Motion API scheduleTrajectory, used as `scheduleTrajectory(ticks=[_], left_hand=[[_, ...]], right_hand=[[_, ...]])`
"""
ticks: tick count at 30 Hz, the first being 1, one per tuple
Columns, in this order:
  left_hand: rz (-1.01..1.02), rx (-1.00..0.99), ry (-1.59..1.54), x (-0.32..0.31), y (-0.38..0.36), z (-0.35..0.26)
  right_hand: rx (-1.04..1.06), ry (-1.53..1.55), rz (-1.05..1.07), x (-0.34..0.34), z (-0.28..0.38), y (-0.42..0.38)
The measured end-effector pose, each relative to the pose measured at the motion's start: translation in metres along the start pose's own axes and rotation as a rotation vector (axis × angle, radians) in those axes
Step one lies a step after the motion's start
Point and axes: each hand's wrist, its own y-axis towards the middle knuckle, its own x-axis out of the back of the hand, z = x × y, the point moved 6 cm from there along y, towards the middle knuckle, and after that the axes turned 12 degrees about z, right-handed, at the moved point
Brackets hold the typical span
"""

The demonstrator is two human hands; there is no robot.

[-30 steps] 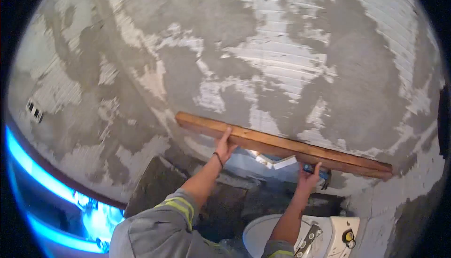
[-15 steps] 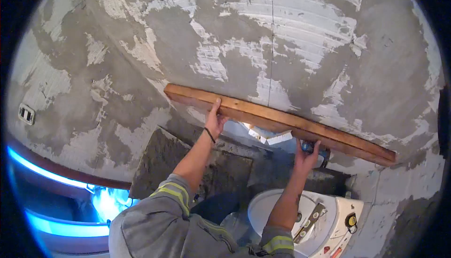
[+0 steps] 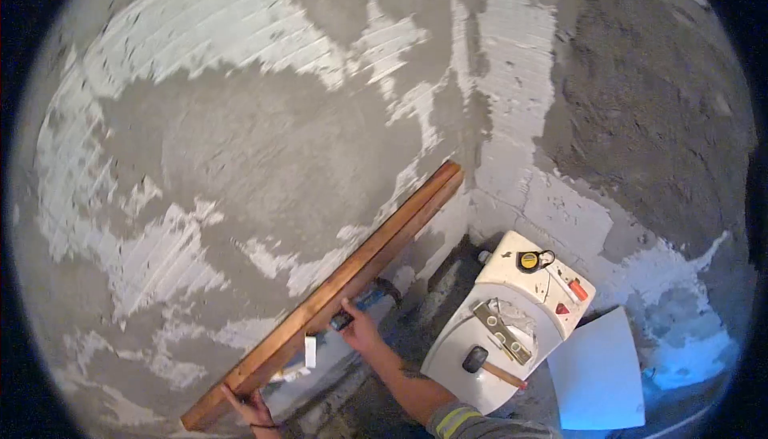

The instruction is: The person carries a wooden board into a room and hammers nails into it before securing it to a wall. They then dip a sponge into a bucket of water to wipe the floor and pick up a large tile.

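Note:
A long wooden beam (image 3: 320,309) lies slanted along the base of the plastered wall, its upper end near the corner. At its lower end, my left hand (image 3: 246,409) grips it, with fingers on its face and edge. My right hand (image 3: 362,329) is closed around the black end of a blue-and-black tool (image 3: 370,298), perhaps a hammer, right beside the beam's underside. Small white blocks (image 3: 310,351) sit under the beam between my hands. The far end of the tool is dark and partly in shadow.
A white toilet (image 3: 448,353) stands to the right. On it lie a mallet (image 3: 475,359), a spirit level (image 3: 512,341), a tape measure (image 3: 528,261) and a red-ended tool (image 3: 578,289). A white panel (image 3: 596,371) leans beside it. Rough plastered walls (image 3: 248,151) meet behind.
My view has swung right, bringing the corner and toilet into fuller view. A mallet now shows on the toilet lid. Both hands remain at the beam, the right now plainly around the tool.

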Motion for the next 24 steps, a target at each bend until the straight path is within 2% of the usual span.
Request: scheduleTrajectory(ticks=[2,4,5,7,8,9,10,11,12,14,15,19,21,24], left_hand=[[0.068,0.005,-0.008,-0.008,0.003,-0.001],[0.123,-0.045,0.188,-0.052,-0.019,-0.012],[0.035,-0.017,0.096,-0.047,-0.014,-0.010],[0.041,-0.023,0.114,-0.047,-0.013,-0.004],[0.035,-0.034,0.135,-0.046,-0.019,-0.008],[0.036,-0.021,0.172,-0.034,-0.022,-0.004],[0.151,-0.347,0.719,-0.030,-0.025,-0.014],[0.283,-0.679,1.257,-0.046,-0.038,-0.019],[0.302,-0.669,1.286,-0.041,-0.035,-0.023],[0.106,-0.093,0.444,-0.015,-0.010,-0.005],[0.133,0.005,0.140,-0.009,0.000,-0.002],[0.140,0.030,0.159,-0.017,-0.007,-0.003],[0.073,-0.128,0.510,-0.027,-0.015,-0.014],[0.103,-0.130,0.497,-0.017,-0.006,-0.016]], right_hand=[[0.032,-0.015,-0.052,0.012,-0.003,-0.004],[-0.013,0.029,0.109,0.008,-0.005,-0.001],[0.001,0.038,0.109,0.006,-0.004,0.000],[0.011,0.051,0.058,0.009,-0.007,-0.003],[0.017,0.076,0.043,-0.014,-0.004,-0.011],[0.075,0.037,-0.061,-0.032,0.005,-0.017],[0.128,-0.002,-0.165,-0.040,0.008,-0.024],[0.056,-0.020,-0.117,-0.016,0.001,-0.011],[0.058,0.010,-0.134,0.010,-0.014,-0.007],[0.128,-0.006,-0.055,-0.012,-0.001,-0.011],[0.171,-0.039,-0.054,-0.020,0.004,-0.015],[0.159,0.037,0.005,-0.047,0.015,-0.028],[0.161,-0.004,0.019,-0.048,0.016,-0.027],[0.161,-0.008,-0.036,-0.045,0.019,-0.030]])
